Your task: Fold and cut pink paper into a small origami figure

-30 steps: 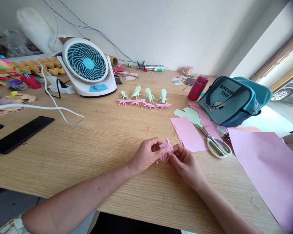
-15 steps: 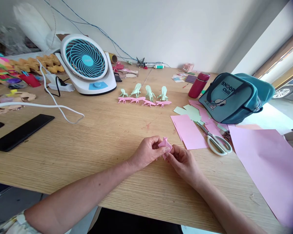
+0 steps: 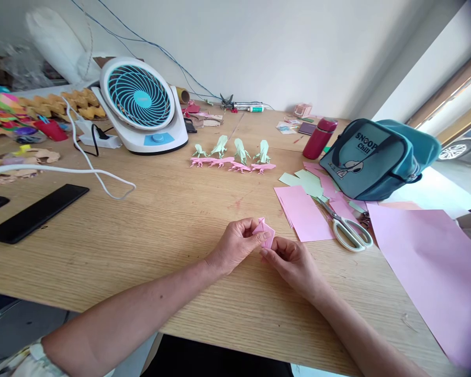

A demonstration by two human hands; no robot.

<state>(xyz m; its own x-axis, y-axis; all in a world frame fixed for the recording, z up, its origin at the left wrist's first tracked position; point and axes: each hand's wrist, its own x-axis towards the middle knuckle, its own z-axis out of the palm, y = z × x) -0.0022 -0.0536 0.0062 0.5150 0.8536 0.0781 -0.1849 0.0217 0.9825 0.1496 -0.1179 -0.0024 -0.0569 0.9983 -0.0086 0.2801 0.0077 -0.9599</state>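
A small piece of folded pink paper (image 3: 266,230) is held between my two hands above the front middle of the table. My left hand (image 3: 241,243) pinches it from the left, thumb lying across its face. At its lower right edge, the thumb and fingertips of my right hand (image 3: 292,262) are closed on the paper's bottom part. Fingers cover some of the folds. Beyond my hands stand several green folded-paper figures (image 3: 241,151), with a row of pink folded-paper figures (image 3: 239,166) just in front of them.
To the right lie pink paper sheets (image 3: 306,214), white-handled scissors (image 3: 351,233) and a large pink sheet (image 3: 432,272). Behind them stand a red flask (image 3: 320,139) and a teal bag (image 3: 372,157). A fan (image 3: 141,104), a white cable (image 3: 102,183) and a black slab (image 3: 39,212) are on the left.
The folded paper has turned slightly between my fingers, its lower point now hidden at my right fingertips. My right hand has shifted slightly down and left along it. The view has barely moved.
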